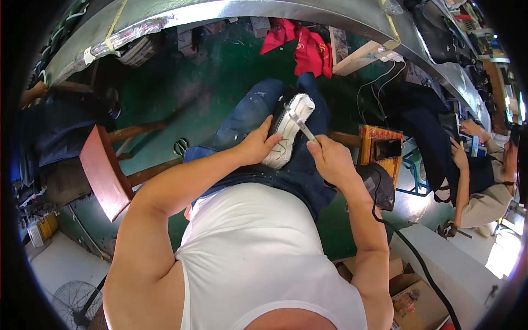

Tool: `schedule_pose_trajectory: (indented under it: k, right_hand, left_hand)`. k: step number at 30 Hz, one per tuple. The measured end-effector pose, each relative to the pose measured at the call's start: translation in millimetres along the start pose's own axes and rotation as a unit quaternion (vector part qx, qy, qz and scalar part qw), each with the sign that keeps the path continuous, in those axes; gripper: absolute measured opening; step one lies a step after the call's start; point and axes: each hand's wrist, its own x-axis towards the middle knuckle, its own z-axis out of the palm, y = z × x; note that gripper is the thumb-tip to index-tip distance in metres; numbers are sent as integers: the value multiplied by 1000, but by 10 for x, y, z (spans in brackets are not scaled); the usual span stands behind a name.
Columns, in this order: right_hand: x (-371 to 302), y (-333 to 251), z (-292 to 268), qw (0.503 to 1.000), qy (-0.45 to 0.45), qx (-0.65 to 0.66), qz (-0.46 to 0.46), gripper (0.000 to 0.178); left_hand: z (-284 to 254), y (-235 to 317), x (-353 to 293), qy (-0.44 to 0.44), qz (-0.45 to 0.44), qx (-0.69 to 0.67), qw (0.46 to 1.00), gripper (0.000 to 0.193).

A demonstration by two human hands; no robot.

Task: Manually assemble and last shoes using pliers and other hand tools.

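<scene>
A shoe lies across my thighs with its whitish underside facing up and a dark, toothed-looking edge around it. My left hand is closed on the shoe's left side, its fingers partly hidden behind it. In my right hand is a hammer, gripped by its light handle. The hammer's metal head is over the shoe's upper half; whether it touches the surface, I cannot tell.
A metal-edged workbench curves across the far side. Red cloth hangs below it. Scissors are left of my legs, near a reddish wooden seat. A black cable runs past my right arm. A co-worker sits at right.
</scene>
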Motion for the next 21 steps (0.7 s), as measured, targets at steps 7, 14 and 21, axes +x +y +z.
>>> schedule_pose_trajectory:
  k: [7, 14, 21]
  right_hand:
    - [7, 22, -111, 980, 38, 192, 28, 33]
    - [-82, 423, 2, 999, 11, 31, -43, 28]
    - [73, 382, 51, 997, -4, -72, -42, 31]
  left_hand:
    - [9, 76, 57, -11, -39, -75, 996, 79]
    - [173, 28, 217, 74, -107, -238, 963, 77]
    - [300, -49, 319, 146, -110, -197, 963, 79]
